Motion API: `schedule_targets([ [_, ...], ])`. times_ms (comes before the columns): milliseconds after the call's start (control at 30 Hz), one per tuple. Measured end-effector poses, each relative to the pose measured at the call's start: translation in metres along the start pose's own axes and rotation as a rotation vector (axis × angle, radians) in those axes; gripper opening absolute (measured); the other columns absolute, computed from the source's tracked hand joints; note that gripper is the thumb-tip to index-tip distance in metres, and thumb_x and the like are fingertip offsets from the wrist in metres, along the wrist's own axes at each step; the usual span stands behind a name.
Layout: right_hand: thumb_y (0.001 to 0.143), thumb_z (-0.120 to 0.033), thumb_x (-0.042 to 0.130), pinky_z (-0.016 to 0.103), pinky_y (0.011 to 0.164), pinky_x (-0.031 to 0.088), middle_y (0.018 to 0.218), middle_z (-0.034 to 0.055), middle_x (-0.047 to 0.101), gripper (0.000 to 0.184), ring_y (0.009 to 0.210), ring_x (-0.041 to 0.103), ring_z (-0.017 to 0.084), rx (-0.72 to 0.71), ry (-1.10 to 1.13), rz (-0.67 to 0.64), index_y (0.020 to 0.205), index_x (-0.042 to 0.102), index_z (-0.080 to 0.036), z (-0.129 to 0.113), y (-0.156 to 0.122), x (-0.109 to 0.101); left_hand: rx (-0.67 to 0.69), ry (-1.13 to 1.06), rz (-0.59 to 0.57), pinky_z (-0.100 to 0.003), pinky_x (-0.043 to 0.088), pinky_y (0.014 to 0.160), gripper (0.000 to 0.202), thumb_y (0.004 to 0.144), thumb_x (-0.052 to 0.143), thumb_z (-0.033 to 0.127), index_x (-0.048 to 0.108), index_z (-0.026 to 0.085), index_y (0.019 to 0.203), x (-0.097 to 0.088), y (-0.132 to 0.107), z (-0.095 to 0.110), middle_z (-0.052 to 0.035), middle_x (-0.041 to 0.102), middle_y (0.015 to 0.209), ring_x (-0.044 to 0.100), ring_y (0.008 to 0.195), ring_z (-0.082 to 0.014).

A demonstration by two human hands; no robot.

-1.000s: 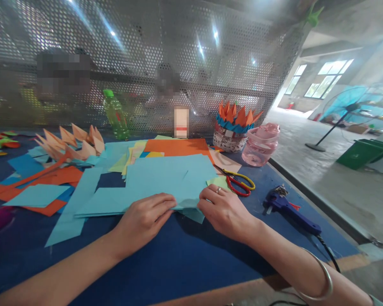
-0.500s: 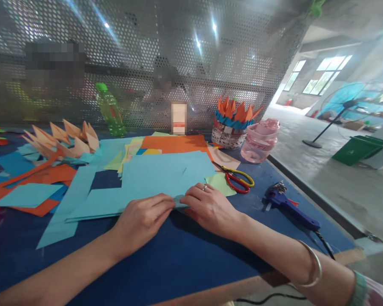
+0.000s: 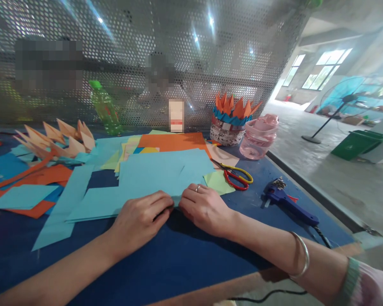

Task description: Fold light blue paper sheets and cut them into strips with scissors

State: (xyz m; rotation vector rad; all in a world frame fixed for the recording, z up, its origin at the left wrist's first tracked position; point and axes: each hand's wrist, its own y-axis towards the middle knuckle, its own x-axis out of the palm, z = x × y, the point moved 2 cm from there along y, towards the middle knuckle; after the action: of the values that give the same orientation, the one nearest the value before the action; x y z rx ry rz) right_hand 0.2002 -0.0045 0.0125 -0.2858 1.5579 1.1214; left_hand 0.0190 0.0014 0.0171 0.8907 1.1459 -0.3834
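Note:
Light blue paper (image 3: pixel 159 172) lies in front of me on the blue table (image 3: pixel 140 272). At its near edge my left hand (image 3: pixel 147 214) is closed, fingertips pinching the paper. My right hand (image 3: pixel 206 208), with a ring on one finger, grips the same edge close beside it, its fingers curled down. The fingertips hide the exact spot between the hands. Orange paper (image 3: pixel 172 141) and yellowish sheets lie under and behind the blue paper. Just right of it is a pale green paper piece (image 3: pixel 218 182), with red and yellow-handled scissors (image 3: pixel 238 176) touching it.
At right lies a blue glue gun (image 3: pixel 289 204). A pink bottle (image 3: pixel 258 136) and a basket-like holder with orange paper points (image 3: pixel 228 131) stand behind. Left are a peach folded-paper ring (image 3: pixel 55 142), paper scraps (image 3: pixel 25 195) and a green bottle (image 3: pixel 105 108). Perforated metal panel (image 3: pixel 185 46) rises behind.
Both hands stay at the paper's near edge; the right hand has shifted slightly left and its fingers are curled more tightly. The whole view has shifted a little.

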Motion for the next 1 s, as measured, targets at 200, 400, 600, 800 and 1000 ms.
schedule_targets([
  [200, 0.093, -0.014, 0.047, 0.031, 0.066, 0.034, 0.077, 0.0044, 0.057, 0.019, 0.074, 0.047, 0.018, -0.040, -0.025, 0.013, 0.076, 0.055, -0.017, -0.002, 0.001, 0.000, 0.050, 0.032, 0.063, -0.027, 0.055, 0.075, 0.026, 0.093, 0.045, 0.022, 0.071, 0.021, 0.093, 0.004, -0.003, -0.001, -0.0050, 0.073, 0.098, 0.070, 0.087, -0.0178],
  [400, 0.095, -0.014, 0.042, 0.031, 0.063, 0.033, 0.075, 0.0039, 0.056, 0.026, 0.072, 0.046, 0.018, -0.087, -0.056, -0.010, 0.073, 0.055, -0.017, -0.003, 0.000, -0.009, 0.120, 0.067, 0.101, -0.026, 0.058, 0.073, 0.028, 0.092, 0.045, 0.017, 0.073, 0.019, 0.090, 0.005, -0.004, 0.000, -0.0058, 0.076, 0.093, 0.072, 0.084, -0.0181],
  [600, 0.093, -0.011, 0.046, 0.031, 0.063, 0.033, 0.074, 0.0040, 0.054, 0.025, 0.070, 0.043, 0.017, -0.051, -0.020, -0.046, 0.070, 0.053, -0.017, 0.003, -0.014, -0.023, 0.138, 0.012, 0.115, -0.028, 0.057, 0.080, 0.024, 0.091, 0.050, 0.015, 0.072, 0.017, 0.099, 0.005, -0.006, -0.001, -0.0062, 0.076, 0.096, 0.071, 0.086, -0.0183],
  [800, 0.091, -0.010, 0.047, 0.031, 0.063, 0.034, 0.075, 0.0049, 0.054, 0.024, 0.070, 0.043, 0.017, 0.002, -0.065, -0.093, 0.069, 0.052, -0.017, 0.005, -0.020, -0.031, 0.106, -0.037, 0.116, -0.029, 0.056, 0.081, 0.022, 0.089, 0.053, 0.016, 0.073, 0.020, 0.098, 0.006, -0.008, -0.002, -0.0042, 0.076, 0.097, 0.072, 0.087, -0.0190],
  [1000, 0.092, -0.011, 0.047, 0.031, 0.067, 0.036, 0.078, 0.0048, 0.055, 0.020, 0.074, 0.044, 0.018, 0.042, -0.067, -0.111, 0.074, 0.053, -0.017, 0.008, -0.019, -0.030, 0.169, 0.018, 0.187, -0.025, 0.056, 0.079, 0.018, 0.089, 0.055, 0.014, 0.072, 0.016, 0.095, 0.004, -0.007, -0.001, -0.0044, 0.076, 0.094, 0.072, 0.083, -0.0164],
])
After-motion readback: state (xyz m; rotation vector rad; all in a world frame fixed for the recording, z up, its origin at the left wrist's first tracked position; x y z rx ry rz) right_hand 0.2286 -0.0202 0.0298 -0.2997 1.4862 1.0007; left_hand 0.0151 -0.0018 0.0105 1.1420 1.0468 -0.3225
